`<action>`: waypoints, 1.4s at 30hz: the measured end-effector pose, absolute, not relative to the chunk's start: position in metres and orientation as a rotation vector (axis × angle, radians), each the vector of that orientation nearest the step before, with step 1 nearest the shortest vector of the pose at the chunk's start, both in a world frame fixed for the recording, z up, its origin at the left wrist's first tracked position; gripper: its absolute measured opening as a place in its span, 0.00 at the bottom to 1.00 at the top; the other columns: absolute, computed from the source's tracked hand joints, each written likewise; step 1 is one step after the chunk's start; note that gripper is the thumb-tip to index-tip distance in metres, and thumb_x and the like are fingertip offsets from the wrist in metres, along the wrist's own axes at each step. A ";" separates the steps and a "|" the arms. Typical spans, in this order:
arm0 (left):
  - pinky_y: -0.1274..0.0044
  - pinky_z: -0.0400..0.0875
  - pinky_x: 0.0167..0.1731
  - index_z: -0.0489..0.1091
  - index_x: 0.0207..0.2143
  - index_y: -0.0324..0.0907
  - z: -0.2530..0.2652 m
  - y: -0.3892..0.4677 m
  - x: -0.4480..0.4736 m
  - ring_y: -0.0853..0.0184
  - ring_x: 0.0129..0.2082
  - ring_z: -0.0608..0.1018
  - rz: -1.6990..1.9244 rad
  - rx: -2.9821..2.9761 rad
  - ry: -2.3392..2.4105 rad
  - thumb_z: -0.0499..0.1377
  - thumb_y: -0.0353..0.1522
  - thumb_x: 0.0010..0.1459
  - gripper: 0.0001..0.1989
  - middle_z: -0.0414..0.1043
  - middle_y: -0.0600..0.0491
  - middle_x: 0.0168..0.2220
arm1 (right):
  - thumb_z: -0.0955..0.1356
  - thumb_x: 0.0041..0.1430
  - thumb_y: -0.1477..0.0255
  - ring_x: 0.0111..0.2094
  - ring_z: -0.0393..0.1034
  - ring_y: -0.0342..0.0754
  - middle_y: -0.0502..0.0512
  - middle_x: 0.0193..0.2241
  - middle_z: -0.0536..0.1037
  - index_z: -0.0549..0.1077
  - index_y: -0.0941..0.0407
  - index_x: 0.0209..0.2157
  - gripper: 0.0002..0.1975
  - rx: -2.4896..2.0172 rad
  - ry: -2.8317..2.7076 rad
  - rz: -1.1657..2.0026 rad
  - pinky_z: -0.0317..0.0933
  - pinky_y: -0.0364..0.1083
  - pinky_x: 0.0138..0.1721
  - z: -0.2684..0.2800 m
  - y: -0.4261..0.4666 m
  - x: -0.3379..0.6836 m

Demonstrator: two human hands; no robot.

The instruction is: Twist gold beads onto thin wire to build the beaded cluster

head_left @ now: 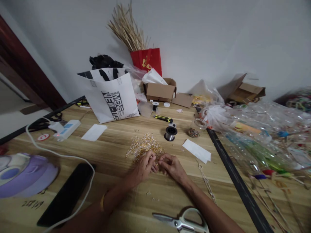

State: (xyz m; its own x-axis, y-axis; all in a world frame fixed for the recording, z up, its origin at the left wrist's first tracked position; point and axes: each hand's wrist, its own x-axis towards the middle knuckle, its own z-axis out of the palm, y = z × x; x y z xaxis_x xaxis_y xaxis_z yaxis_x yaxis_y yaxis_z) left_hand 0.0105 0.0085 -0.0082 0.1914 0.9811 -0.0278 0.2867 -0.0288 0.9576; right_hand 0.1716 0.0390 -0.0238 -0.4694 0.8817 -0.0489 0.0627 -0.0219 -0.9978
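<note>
head view, nearest first: the scissors (178,223) lie on the table (114,137) just beside my right forearm (204,199), and if i swung that arm inward i could knock them or nick my skin on the blade. a little further off, a few stray beads (148,193) lie loose on the wood; a dragging wrist might sweep them away. past them, my two hands are close together, and whatever tiny piece is at the fingertips could drop if the pinch loosened; i judge it would be hard to find among the rest. the left hand (144,165) is curled, thumb and fingers drawn in narrow. the right hand (174,166) has thumb and first finger brought near each other in a small pinch. a golden glint (156,164) shows between the hands, but whether either grip is fully closed on it, i cannot tell. just beyond my left fingers sits the bead heap (143,144), gold and clear; a careless push there could scatter it. further out are the wire spool (170,133), the glass jar (194,131) and the yellow-and-black cutter (162,118); farthest, the white bag (114,100) and the cardboard box (159,92) stand near the wall (206,38).
</note>
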 end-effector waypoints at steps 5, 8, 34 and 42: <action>0.78 0.70 0.23 0.57 0.31 0.43 -0.007 0.009 0.010 0.68 0.22 0.74 0.923 1.544 1.284 0.45 0.42 0.61 0.13 0.66 0.57 0.23 | 0.72 0.44 0.62 0.15 0.66 0.40 0.48 0.17 0.74 0.66 0.58 0.23 0.16 -0.954 -1.321 1.712 0.57 0.37 0.14 -0.024 0.038 0.167; 0.78 0.69 0.24 0.58 0.29 0.43 -0.005 0.009 0.010 0.69 0.22 0.73 0.942 1.582 1.329 0.45 0.42 0.60 0.13 0.65 0.57 0.24 | 0.74 0.41 0.64 0.17 0.70 0.42 0.50 0.19 0.76 0.67 0.58 0.22 0.16 -0.919 -1.192 1.821 0.58 0.36 0.15 -0.026 0.039 0.165; 0.80 0.66 0.22 0.61 0.31 0.42 -0.003 0.008 0.012 0.70 0.20 0.73 0.876 1.647 1.245 0.47 0.39 0.60 0.11 0.68 0.56 0.23 | 0.70 0.48 0.57 0.18 0.61 0.39 0.47 0.19 0.70 0.69 0.58 0.25 0.17 -0.873 -1.461 1.767 0.57 0.39 0.20 -0.022 0.039 0.169; 0.80 0.61 0.26 0.68 0.24 0.41 -0.007 0.017 0.006 0.69 0.23 0.70 0.832 1.872 1.356 0.52 0.32 0.56 0.10 0.70 0.55 0.22 | 0.72 0.47 0.62 0.15 0.55 0.37 0.43 0.15 0.62 0.68 0.58 0.25 0.14 -0.712 -1.454 2.114 0.55 0.37 0.16 -0.024 0.050 0.192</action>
